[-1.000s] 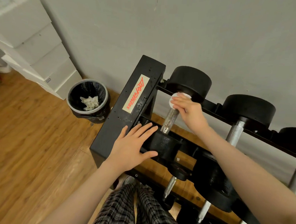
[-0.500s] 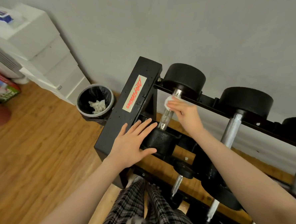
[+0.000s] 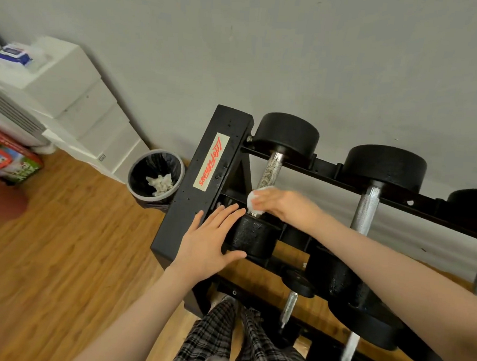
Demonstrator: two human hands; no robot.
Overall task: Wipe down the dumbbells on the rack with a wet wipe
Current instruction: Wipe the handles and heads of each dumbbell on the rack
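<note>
Head view: my right hand (image 3: 283, 206), fingers pinching the wipe (image 3: 254, 199), has slid down the dumbbell handle (image 3: 270, 169); left hand (image 3: 214, 240), fingers flat, steadies the weight.

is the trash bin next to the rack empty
No, the trash bin beside the rack holds crumpled white wipes on its black liner.

A plain grey wall (image 3: 267, 56) meets a wood-plank floor (image 3: 45, 266), with white drawer units (image 3: 77, 98) along it and a lined bin (image 3: 156, 175) beside them.
</note>
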